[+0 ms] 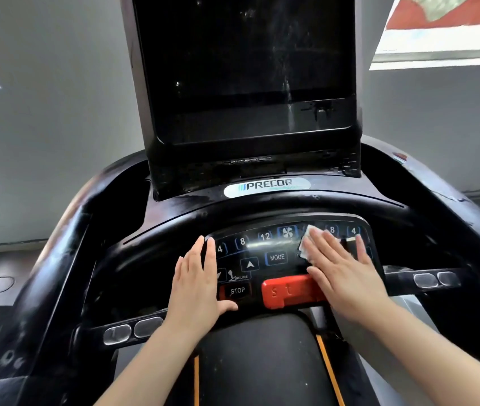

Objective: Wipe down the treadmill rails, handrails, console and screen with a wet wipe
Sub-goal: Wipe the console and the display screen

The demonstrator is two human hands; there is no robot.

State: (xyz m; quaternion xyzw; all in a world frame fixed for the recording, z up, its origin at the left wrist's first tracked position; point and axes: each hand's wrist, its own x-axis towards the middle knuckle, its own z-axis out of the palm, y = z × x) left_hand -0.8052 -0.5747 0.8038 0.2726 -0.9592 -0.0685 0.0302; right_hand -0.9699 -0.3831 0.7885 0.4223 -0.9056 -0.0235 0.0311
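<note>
The right hand (342,271), fingers straight and spread, presses a white wet wipe (306,244) flat against the right side of the treadmill's console (265,247); only the wipe's left edge shows beyond the fingers. The left hand (197,281) lies open and flat on the console's left side, thumb just below the STOP key (237,290), holding nothing.

The right palm overlaps the red stop bar (288,291), and the wipe sits on numbered keys. A firm stroke could press a key or trip the bar, and a dripping wipe could push moisture into the key seams. The left thumb could likewise nudge STOP.

The dark screen (244,68) above looks streaked and spotted, so it likely needs a pass yet.

In view: two hands, one wipe, one screen, one red stop bar, one Precor badge (266,186), and two pairs of metal grip sensors (133,331), one pair on each handrail.
</note>
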